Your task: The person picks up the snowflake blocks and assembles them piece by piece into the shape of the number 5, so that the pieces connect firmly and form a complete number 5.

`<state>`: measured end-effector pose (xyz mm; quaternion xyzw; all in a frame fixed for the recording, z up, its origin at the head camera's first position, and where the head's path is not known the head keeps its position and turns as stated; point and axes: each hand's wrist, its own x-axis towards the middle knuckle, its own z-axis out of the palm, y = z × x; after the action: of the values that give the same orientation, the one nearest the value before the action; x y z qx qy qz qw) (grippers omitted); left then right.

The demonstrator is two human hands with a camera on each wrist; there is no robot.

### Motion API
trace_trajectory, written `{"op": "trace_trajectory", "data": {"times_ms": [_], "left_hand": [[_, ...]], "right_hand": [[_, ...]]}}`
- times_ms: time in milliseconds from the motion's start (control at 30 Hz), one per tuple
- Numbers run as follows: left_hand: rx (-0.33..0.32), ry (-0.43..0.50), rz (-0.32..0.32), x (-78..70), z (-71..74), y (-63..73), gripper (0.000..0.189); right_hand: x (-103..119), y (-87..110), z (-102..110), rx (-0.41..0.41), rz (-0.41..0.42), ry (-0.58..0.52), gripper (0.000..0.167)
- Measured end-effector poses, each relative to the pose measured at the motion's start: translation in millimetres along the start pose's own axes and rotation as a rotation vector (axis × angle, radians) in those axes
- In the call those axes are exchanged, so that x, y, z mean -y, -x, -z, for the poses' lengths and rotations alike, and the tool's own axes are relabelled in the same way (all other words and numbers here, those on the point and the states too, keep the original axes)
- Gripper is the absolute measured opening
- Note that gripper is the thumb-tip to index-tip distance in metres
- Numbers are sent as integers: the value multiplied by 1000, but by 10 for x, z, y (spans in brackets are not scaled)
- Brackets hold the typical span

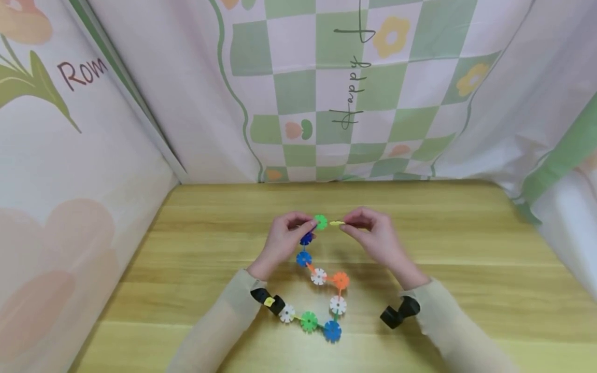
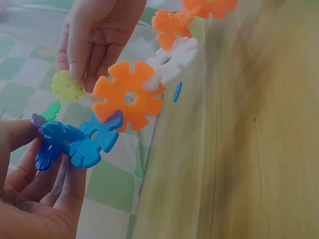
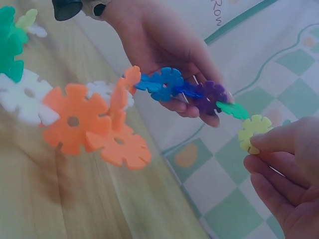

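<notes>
A chain of notched flower-shaped plastic discs hangs from my left hand [image 1: 283, 237], which pinches it near its upper end at a purple disc [image 3: 213, 96]. Beyond those fingertips a green disc [image 1: 320, 222] sticks out towards the right. My right hand [image 1: 377, 235] pinches a yellow disc [image 3: 255, 133] between thumb and fingers. The yellow disc stands edge-on in the head view, right beside the green disc. Below the left hand the chain runs on through blue discs [image 2: 93, 141], orange discs [image 2: 128, 96] and white discs [image 2: 172, 60].
Farther down, the chain curves back left over the wooden table [image 1: 466, 269] with a green disc [image 1: 309, 321] and a blue disc [image 1: 332, 331]. Its end passes by the left wrist's black camera strap [image 1: 260, 296]. A checkered curtain [image 1: 333, 90] hangs behind the table.
</notes>
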<state>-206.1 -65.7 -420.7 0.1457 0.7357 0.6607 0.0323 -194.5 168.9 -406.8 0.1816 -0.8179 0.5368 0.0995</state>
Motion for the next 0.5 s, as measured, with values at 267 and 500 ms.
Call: {"op": "trace_trajectory", "data": {"times_ms": [267, 500], "left_hand": [[0, 16, -18, 4, 13, -15, 21], [-15, 9, -7, 20, 14, -11, 21]], "right_hand": [[-3, -27, -79, -23, 8, -24, 9], [158, -12, -101, -30, 31, -23, 9]]}}
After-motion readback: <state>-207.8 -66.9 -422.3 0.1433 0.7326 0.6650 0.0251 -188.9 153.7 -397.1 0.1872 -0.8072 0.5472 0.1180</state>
